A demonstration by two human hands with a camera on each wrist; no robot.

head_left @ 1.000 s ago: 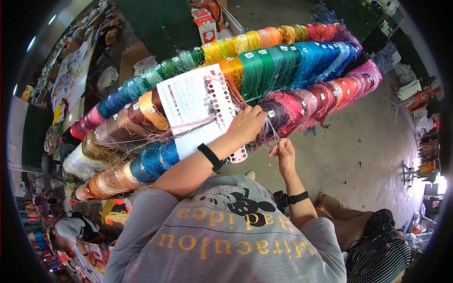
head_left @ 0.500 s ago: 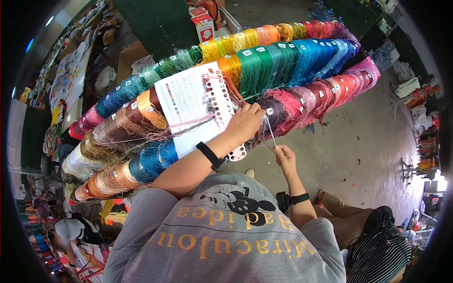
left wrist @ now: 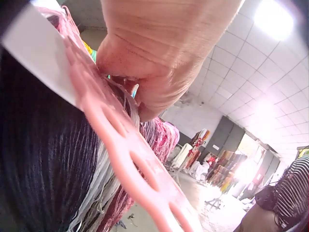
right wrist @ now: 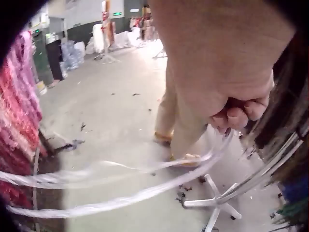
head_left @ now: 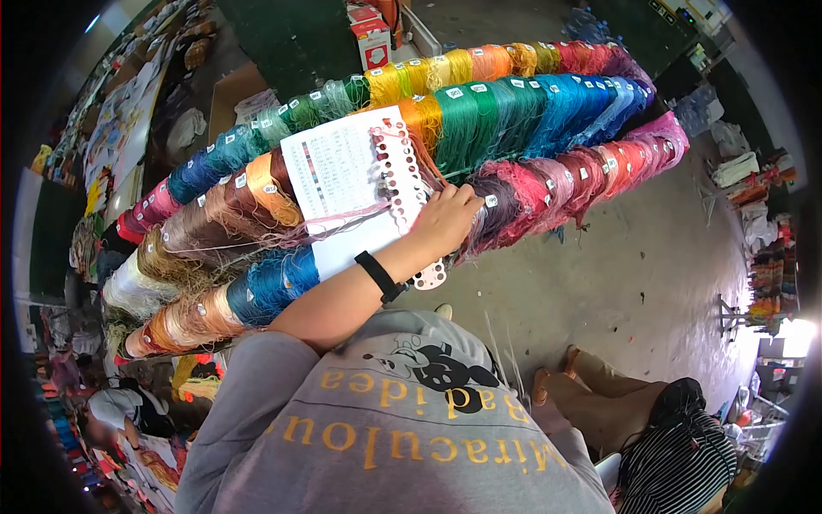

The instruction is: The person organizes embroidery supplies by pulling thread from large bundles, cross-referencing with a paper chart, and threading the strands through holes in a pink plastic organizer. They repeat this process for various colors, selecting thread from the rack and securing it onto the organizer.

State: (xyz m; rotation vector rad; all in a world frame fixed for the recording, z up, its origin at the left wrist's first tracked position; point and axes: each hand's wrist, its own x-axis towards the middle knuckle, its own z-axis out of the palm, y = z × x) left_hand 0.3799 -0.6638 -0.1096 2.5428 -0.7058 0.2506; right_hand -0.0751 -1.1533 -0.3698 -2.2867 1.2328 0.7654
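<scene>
My left hand rests over a pink holed thread card next to the dark purple skein. In the left wrist view its fingers curl down at the threads behind the card, pinching pale grey strands. The right hand shows only in its wrist view, low beside the body, with curled fingers gripping pale lilac threads. These run out taut to the left of that view. In the head view, thin pale strands cross in front of the shirt.
Rows of labelled colored skeins hang on a long rack. A printed color sheet lies over them on the left. A person in a striped top sits at the right. A white star-shaped chair base stands on the floor.
My right hand has drawn the pale threads down toward my body and out of the head view. The left hand stays in place by the dark purple skein.
</scene>
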